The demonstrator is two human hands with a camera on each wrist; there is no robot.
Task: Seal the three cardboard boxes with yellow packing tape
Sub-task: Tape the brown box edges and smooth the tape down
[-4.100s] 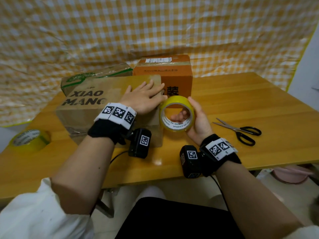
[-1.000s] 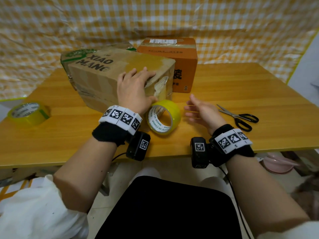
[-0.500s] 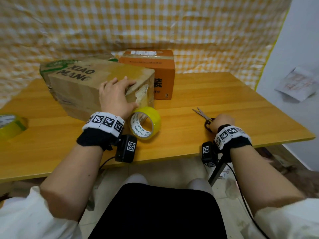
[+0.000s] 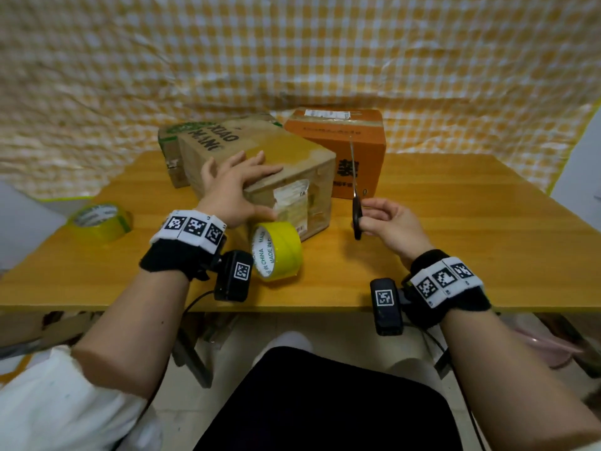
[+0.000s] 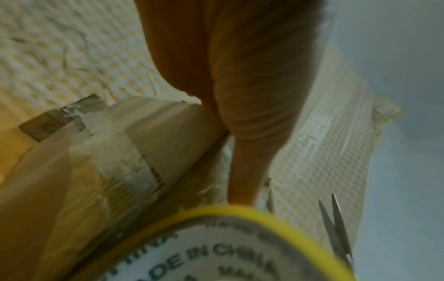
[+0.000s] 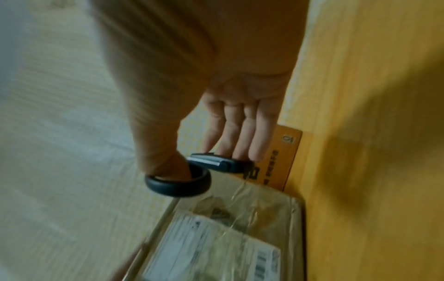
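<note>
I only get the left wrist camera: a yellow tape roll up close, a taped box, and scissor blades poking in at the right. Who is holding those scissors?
Observer: The person's right hand holds the scissors, blades pointing up and thumb through one black loop.
Visitor: And the hand my camera sits on?
Observer: The left hand lies on the brown box, its fingers spread flat on the top and its thumb against the side.
Visitor: Is my roll the only tape there?
Observer: No, a second tape roll lies flat near the left edge of the table.
</note>
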